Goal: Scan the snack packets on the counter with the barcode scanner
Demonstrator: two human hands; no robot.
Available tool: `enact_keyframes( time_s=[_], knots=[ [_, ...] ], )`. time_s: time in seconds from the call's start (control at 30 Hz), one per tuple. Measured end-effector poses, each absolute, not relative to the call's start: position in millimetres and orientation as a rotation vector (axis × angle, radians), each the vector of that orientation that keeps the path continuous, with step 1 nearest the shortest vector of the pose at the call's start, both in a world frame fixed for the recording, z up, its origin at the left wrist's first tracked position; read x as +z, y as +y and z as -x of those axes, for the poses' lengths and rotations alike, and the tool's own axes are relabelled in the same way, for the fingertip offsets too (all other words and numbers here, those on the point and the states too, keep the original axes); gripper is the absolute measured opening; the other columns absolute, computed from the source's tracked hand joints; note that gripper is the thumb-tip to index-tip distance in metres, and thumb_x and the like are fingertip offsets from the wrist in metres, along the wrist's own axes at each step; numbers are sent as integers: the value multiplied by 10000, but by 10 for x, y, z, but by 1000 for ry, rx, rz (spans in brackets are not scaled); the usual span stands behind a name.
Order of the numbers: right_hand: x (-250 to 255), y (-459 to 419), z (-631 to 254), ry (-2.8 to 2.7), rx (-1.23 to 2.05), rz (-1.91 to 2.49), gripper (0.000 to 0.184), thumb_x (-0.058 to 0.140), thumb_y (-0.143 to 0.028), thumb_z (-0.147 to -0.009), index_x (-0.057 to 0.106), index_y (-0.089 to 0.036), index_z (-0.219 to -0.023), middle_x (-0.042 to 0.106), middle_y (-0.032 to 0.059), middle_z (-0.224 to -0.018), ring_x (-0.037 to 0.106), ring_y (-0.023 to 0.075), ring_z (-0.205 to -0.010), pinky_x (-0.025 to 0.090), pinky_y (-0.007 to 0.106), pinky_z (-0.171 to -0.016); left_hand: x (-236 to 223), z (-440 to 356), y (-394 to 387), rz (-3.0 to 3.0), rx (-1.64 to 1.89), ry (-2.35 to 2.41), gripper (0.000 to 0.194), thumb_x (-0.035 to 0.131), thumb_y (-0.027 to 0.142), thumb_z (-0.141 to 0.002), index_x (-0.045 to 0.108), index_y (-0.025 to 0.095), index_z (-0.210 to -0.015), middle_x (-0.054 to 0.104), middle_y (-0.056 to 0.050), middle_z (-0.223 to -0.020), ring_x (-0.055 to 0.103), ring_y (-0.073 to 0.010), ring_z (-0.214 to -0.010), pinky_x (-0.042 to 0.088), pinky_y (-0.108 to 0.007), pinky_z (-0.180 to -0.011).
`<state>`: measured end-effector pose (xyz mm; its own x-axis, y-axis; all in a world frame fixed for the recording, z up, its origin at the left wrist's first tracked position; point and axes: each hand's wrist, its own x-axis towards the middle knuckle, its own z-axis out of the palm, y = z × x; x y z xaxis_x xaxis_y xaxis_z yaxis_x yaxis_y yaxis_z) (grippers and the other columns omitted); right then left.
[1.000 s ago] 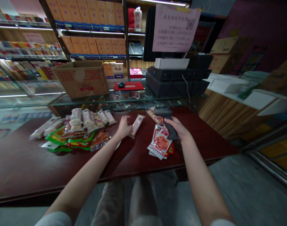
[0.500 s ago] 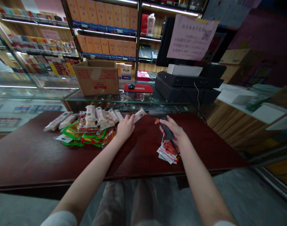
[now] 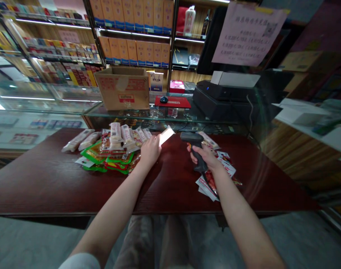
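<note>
My left hand (image 3: 150,150) is closed on one end of a slim snack packet (image 3: 166,135), whose free end shines brightly under light. In my right hand (image 3: 204,156) is a black barcode scanner (image 3: 192,137), gripped by its handle, its head facing the packet. Left of my left hand lies a pile of snacks: white wrapped packets (image 3: 115,136) on top of green-edged bags (image 3: 93,153). Under and beside my right wrist are several flat white-and-red packets (image 3: 205,187), partly covered by the scanner's cable and my arm. Another white packet (image 3: 209,140) lies behind the scanner.
The dark red table (image 3: 170,186) meets a glass display counter (image 3: 120,116) at the back. On that counter stand a cardboard box (image 3: 125,89), a mouse (image 3: 163,99) on a red pad and a black cash register unit (image 3: 215,99). Stocked shelves rise behind.
The camera view has shifted, so the scene sits farther right. Bright light now falls on the held packet, and a white packet shows behind the scanner. Both hands keep their grips.
</note>
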<state>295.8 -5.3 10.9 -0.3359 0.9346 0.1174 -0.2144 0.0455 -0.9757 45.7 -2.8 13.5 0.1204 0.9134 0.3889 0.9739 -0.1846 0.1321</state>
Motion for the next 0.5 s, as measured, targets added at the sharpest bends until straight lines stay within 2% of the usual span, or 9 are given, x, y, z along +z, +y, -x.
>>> enact_keyframes(
  time_s=[0.2,0.37,0.5],
  knots=[
    [100,-78,-2942,-1334,1470,815,326,712,-390,-776,544,-186,-967,619,-12,-825,458,50,-405,374,222,-358,128,-450,-55,2215,-618,-1913,528,450,194,-890,454,213,-1418,598,-110,-1248,631,-246,-1043,498,-326,-883],
    [93,-91,-2949,-1301,1440,845,332,702,-398,-780,578,-175,-993,677,42,-866,476,66,-415,378,232,-365,238,-397,-113,2065,-689,-1924,549,424,222,-917,407,192,-1465,484,-165,-1400,545,-291,-1182,458,-399,-972],
    [66,-77,-2944,-1262,1454,872,368,728,-397,-744,561,-175,-985,689,44,-853,486,77,-402,379,237,-350,364,-315,-159,1825,-779,-2025,510,393,255,-948,413,193,-1454,513,-177,-1321,530,-310,-1173,462,-415,-952]
  ],
)
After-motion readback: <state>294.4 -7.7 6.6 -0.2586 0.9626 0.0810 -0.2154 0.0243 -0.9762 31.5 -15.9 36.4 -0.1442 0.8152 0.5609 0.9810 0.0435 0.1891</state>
